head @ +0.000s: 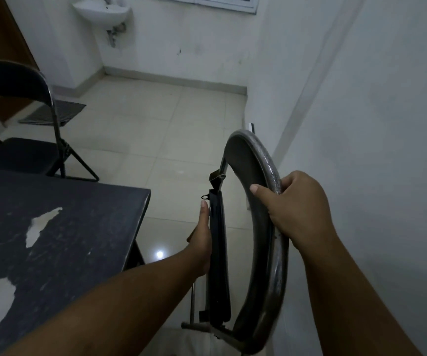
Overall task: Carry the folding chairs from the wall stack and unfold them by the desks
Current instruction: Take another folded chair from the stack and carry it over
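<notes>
A folded metal chair [256, 265] with a dark seat stands upright in front of me, seen from above, between the desk and the right wall. My right hand [297, 206] grips the curved chrome top bar of its backrest. My left hand [203, 237] lies flat along the left edge of the dark seat pad, fingers together against it. A second folding chair [22, 150], black and unfolded, stands at the far end of the dark desk [61, 227].
The desk top is scuffed with pale worn patches. A white wall runs close along the right. Pale floor tiles stretch ahead to a corner with a small wall sink [104, 11]. A dark floor mat [55, 113] lies by a brown door at the left.
</notes>
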